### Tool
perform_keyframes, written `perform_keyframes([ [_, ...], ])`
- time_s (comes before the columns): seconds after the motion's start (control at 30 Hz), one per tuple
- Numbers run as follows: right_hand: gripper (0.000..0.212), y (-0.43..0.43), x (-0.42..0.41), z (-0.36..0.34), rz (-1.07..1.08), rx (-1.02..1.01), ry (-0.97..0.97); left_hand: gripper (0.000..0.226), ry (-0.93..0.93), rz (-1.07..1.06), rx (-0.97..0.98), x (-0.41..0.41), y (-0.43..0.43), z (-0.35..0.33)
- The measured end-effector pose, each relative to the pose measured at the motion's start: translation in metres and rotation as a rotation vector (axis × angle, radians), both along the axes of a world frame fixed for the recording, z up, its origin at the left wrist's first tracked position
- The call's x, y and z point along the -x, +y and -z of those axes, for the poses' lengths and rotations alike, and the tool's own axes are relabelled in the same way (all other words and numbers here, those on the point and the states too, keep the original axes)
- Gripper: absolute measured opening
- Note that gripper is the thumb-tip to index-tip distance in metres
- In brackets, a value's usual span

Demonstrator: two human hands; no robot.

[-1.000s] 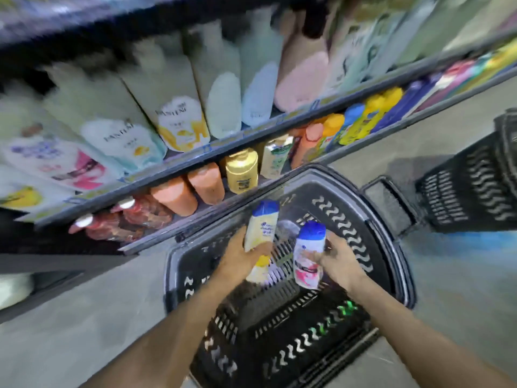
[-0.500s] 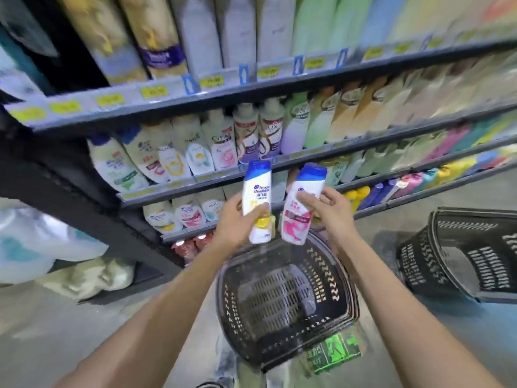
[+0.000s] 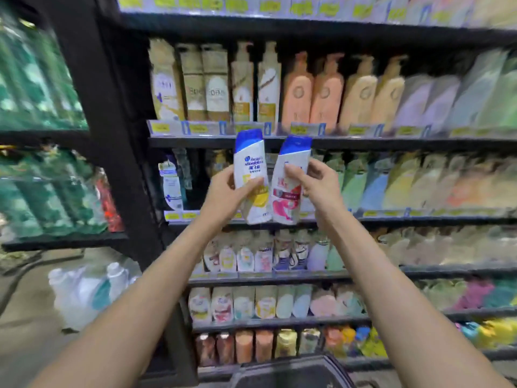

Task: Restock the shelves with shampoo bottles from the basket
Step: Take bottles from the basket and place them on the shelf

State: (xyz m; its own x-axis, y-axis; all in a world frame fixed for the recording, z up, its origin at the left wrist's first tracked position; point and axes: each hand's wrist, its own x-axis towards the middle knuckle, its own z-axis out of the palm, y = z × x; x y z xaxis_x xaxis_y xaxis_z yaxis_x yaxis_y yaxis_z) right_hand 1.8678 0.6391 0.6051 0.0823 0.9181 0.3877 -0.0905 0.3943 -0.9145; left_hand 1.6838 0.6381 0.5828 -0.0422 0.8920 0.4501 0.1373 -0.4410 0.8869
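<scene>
The yellow-label shampoo bottle (image 3: 249, 163) stands nearly upright in the left hand (image 3: 223, 197), blue cap above the fingers (image 3: 251, 185) and base below them. The thumb lies across its label and the rest curl behind. Just to the right, the two bases close together, the pink-label shampoo bottle (image 3: 289, 204) tilts with its cap leaning right. The right hand (image 3: 320, 186) grips its upper body, fingers wrapped round it. Both bottles are held in front of the shelves (image 3: 363, 141), well above the basket (image 3: 291, 372).
</scene>
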Motion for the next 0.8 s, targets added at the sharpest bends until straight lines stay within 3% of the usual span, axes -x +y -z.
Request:
perform_keyframes([
  [0.23,0.009,-0.005,0.038,-0.099,-0.030,-0.191,-0.021,0.037,0.072,-0.016,-0.181,0.049,-0.013,-0.101],
  [0.8,0.028,0.036,0.142,-0.247,-0.006,-0.229,-0.017,0.033,0.083,-0.046,-0.348,0.166,0.035,-0.238],
])
